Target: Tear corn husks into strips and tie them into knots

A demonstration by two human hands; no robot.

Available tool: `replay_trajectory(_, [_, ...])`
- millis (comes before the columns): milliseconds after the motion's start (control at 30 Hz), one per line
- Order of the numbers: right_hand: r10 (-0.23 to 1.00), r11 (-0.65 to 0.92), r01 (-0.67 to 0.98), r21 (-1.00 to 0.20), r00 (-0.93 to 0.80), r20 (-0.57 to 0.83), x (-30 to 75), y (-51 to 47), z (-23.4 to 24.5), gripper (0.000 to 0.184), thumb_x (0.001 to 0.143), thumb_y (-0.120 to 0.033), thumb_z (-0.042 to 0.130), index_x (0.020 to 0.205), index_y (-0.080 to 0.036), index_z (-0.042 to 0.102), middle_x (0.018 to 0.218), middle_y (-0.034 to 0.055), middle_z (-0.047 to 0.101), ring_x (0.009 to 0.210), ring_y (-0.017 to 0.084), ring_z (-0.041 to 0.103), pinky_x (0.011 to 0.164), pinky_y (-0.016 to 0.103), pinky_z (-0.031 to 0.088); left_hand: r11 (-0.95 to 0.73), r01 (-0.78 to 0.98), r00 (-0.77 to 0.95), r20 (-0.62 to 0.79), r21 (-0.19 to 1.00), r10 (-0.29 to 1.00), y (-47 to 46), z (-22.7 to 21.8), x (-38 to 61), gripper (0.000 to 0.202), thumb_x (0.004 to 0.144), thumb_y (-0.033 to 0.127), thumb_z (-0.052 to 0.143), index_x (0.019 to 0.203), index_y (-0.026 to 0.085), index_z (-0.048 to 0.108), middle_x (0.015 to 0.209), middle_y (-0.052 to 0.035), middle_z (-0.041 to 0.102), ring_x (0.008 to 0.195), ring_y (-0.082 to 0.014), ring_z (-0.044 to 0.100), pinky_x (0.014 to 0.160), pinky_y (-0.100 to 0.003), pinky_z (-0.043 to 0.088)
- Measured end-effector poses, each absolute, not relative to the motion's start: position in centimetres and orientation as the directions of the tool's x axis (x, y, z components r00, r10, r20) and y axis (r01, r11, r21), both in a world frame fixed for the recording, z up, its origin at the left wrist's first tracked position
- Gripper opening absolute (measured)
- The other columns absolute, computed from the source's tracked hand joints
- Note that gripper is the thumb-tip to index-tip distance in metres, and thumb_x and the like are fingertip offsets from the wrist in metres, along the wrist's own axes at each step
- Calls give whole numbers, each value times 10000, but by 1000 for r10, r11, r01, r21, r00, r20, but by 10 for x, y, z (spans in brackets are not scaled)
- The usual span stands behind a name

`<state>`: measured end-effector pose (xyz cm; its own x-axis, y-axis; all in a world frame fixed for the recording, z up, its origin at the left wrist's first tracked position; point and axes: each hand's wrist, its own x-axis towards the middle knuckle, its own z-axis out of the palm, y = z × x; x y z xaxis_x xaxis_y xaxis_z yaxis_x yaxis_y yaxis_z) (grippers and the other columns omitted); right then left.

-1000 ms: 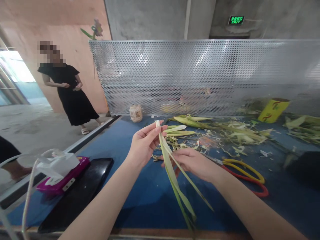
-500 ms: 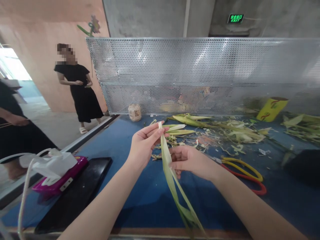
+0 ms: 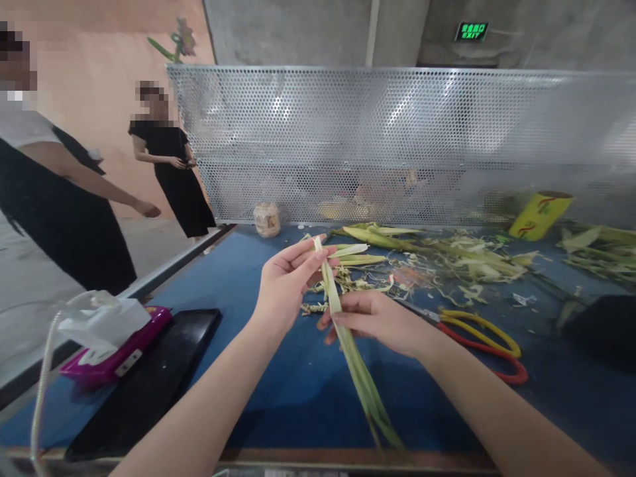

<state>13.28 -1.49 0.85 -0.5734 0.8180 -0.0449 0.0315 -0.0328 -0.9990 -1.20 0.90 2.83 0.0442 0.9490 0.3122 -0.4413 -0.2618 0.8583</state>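
Observation:
A long pale-green corn husk strip (image 3: 354, 358) runs between my hands, its lower end trailing toward the table's front edge. My left hand (image 3: 285, 281) pinches the whitish upper end between thumb and fingers. Lower down, my right hand (image 3: 375, 321) is closed around the strip with thumb and fingers. Just behind my hands lie a braided husk cord (image 3: 315, 308), partly hidden, and some folded green husks (image 3: 360, 260). Scissors with one yellow and one red handle (image 3: 477, 334) rest right of my right hand, their blades partly covered by it.
Loose husks and shreds (image 3: 477, 262) lie at the back right by a yellow roll (image 3: 541, 215). A wrapped roll (image 3: 267, 220) stands near the perforated metal screen (image 3: 322, 132). Left are a black tablet (image 3: 149, 384) and a purple power strip (image 3: 116, 351). Two people stand beyond the table.
The husk strip, spread and split before, is now narrower and gathered together. My right hand has shifted slightly left along it. The person at far left has come further into view.

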Motion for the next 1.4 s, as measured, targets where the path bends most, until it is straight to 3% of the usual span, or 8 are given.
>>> replay_trajectory(200, [751,-183,-106,-977,-656,-70,131,-16,4,195,828,-193,491,992,-137,579,781,47,639,617,141,653,601,293,518,-240,-441,-55,241,865,969,14,28,-15,284,677,178,682,944,100,624,862,-98,714,741,-180,679,622,-244,551])
replay_trajectory(433, [747,-231,-143,-962,-660,-81,130,-13,0,172,842,-163,438,939,-122,574,628,3,576,469,102,585,478,250,494,-234,-485,-93,216,843,972,16,30,-16,308,709,174,642,998,119,550,900,-120,697,752,-216,682,650,-306,558])
replay_trajectory(567, [800,-243,-219,-945,-596,-68,129,-13,2,166,821,-116,408,860,-130,568,573,-10,535,410,78,503,420,219,411,-108,-532,1,128,840,992,11,34,-13,220,781,195,489,980,113,536,901,-146,689,776,-242,679,629,-322,552])
replay_trajectory(667, [817,-289,-276,-917,-570,-86,130,-14,6,145,788,-84,420,810,-127,556,543,-27,491,377,24,368,397,163,275,-34,-516,115,109,856,987,7,33,-12,451,651,26,444,1091,123,469,957,-143,677,840,-262,666,578,-308,539])
replay_trajectory(900, [819,-283,-310,-908,-570,-61,133,-13,6,107,827,-158,437,722,-153,459,522,-50,449,383,13,263,414,173,177,-70,-353,374,210,933,903,-2,24,-11,620,610,45,660,1164,214,437,1248,-127,540,968,-242,620,730,-305,527])
replay_trajectory(1100, [811,-216,-243,-946,-584,-35,134,-15,5,137,844,-234,478,777,-129,536,527,-48,450,376,9,275,405,179,194,-136,-328,261,228,935,938,-1,29,-11,467,780,246,567,1227,195,438,1106,-124,633,937,-241,632,574,-246,520])
replay_trajectory(1267, [785,-188,-147,-971,-616,-59,133,-17,5,137,836,-224,469,769,-134,548,512,-36,467,362,46,399,393,199,259,-172,-383,205,266,907,942,1,30,-15,364,820,265,513,1168,160,515,983,-99,684,891,-219,649,759,-333,518])
replay_trajectory(1400, [791,-208,-132,-969,-605,-88,131,-16,3,142,840,-216,451,748,-136,524,516,-51,440,347,16,314,382,181,212,-145,-422,215,254,895,943,-1,30,-14,366,817,236,507,1176,162,506,905,-88,699,827,-215,661,722,-341,520])
